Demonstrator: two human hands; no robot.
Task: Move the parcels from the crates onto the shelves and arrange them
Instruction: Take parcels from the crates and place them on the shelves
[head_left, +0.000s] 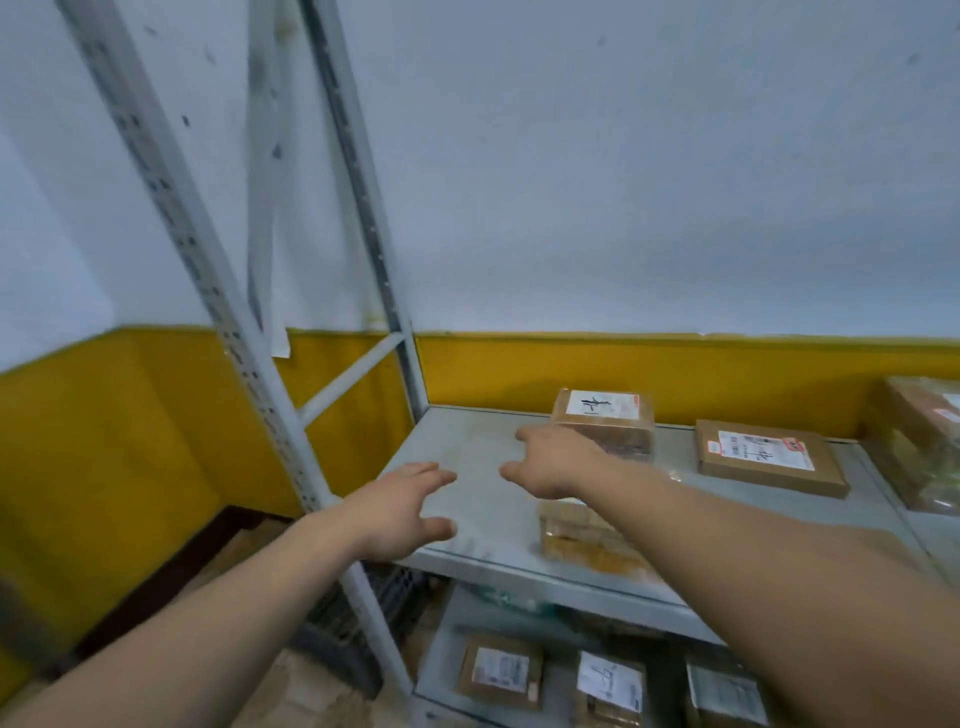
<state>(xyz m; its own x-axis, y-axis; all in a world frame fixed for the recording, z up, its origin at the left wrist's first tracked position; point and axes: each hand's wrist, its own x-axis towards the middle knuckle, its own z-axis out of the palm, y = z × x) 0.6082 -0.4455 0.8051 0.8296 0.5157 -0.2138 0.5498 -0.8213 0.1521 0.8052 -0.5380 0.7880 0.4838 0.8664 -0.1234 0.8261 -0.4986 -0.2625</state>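
Our left hand and right hand hung spread and empty over the shelf, and the small taped parcel stood just beyond the right fingers, far nearer them than the left, though we could not tell if they touched.

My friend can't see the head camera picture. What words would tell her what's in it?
A person's left hand and right hand reach open over a grey shelf, holding nothing. The right hand is beside a taped parcel at the back; a flat parcel lies further right. More parcels sit on the lower shelf.
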